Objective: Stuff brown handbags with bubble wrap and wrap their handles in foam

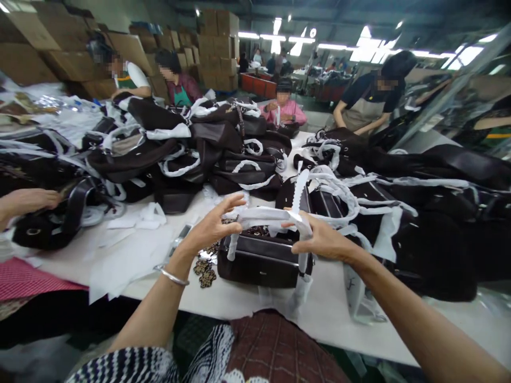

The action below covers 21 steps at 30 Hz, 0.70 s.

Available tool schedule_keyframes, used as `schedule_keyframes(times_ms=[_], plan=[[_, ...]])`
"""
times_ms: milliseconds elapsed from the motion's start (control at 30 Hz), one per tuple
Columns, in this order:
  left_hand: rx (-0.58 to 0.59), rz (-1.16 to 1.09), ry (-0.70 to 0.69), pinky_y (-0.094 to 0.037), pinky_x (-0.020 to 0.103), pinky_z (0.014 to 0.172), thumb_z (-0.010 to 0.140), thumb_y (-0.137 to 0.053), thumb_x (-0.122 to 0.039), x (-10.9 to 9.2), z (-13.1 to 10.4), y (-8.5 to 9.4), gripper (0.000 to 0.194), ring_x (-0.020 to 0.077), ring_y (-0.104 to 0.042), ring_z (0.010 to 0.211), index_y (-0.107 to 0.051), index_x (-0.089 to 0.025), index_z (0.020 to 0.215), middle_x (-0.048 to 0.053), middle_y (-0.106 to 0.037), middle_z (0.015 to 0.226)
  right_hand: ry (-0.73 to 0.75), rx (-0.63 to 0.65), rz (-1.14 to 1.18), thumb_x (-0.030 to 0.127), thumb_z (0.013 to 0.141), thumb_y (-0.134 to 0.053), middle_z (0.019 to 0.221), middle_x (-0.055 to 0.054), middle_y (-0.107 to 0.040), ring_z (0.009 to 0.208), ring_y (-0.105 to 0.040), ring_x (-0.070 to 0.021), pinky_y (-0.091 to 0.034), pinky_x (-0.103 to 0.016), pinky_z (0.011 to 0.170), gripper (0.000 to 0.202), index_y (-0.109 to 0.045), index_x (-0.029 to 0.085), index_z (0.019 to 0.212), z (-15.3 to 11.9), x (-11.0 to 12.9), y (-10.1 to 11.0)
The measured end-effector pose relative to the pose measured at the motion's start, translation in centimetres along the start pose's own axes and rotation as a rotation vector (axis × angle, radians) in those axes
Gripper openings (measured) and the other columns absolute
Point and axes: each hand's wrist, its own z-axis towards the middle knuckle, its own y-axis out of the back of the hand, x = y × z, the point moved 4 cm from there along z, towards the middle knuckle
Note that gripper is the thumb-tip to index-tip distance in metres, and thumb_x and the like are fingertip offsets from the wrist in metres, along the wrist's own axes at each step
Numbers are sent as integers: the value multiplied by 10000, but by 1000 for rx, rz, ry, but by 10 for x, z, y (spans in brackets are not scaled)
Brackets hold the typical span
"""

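Observation:
A dark brown handbag (259, 260) stands upright on the table in front of me, its raised handle (265, 215) wrapped in white paper. My left hand (213, 226) is at the handle's left bend, thumb and fingers apart; whether it touches the wrapping I cannot tell. At the right bend, my right hand (325, 236) has its thumb and fingers around the wrapped handle. A loose white strip (300, 189) sticks up there. Beside the bag's left side lie flower-shaped patterned charms (206, 274) with a chain.
Dark handbags with white-wrapped handles are heaped across the back (175, 154) and right (431, 239). White paper sheets (120, 258) lie at left, near another person's hand (30, 205) on a dark bag. Several people work beyond the heap. The table's front edge is close to my body.

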Motion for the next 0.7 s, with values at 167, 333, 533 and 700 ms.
schedule_keyframes(times_ms=[167, 333, 533, 700], plan=[[72, 139, 107, -414, 387, 1007, 827, -662, -340, 32, -11, -31, 502, 241, -562, 1131, -540, -199, 1294, 77, -627, 1225, -29, -333, 19, 373, 840, -604, 577, 30, -496, 519, -434, -105, -342, -239, 500, 218, -660, 162, 839, -9, -12, 0], [8, 166, 62, -428, 259, 721, 939, -474, -326, 17, 3, -64, 205, 157, -554, 742, -605, -168, 931, -9, -594, 746, 42, -587, 145, 180, 732, -590, 562, 52, -445, 487, -365, -86, -294, -234, 475, 127, -641, 171, 848, -37, -5, 43], [193, 208, 44, -438, 262, 749, 852, -602, -334, 2, 4, -99, 177, 170, -559, 807, -584, -184, 944, -5, -610, 863, 6, -653, -43, 132, 699, -554, 616, 28, -539, 526, -433, -110, -321, -250, 506, 232, -667, 159, 900, -78, -19, 81], [315, 558, -13, -332, 497, 1088, 709, -726, -365, 58, -18, -126, 593, 329, -495, 1248, -538, -249, 1260, 84, -574, 1345, -128, -578, -164, 175, 751, -537, 740, -16, -673, 718, -592, -165, -427, -280, 704, 130, -666, 167, 754, -103, -65, 62]])
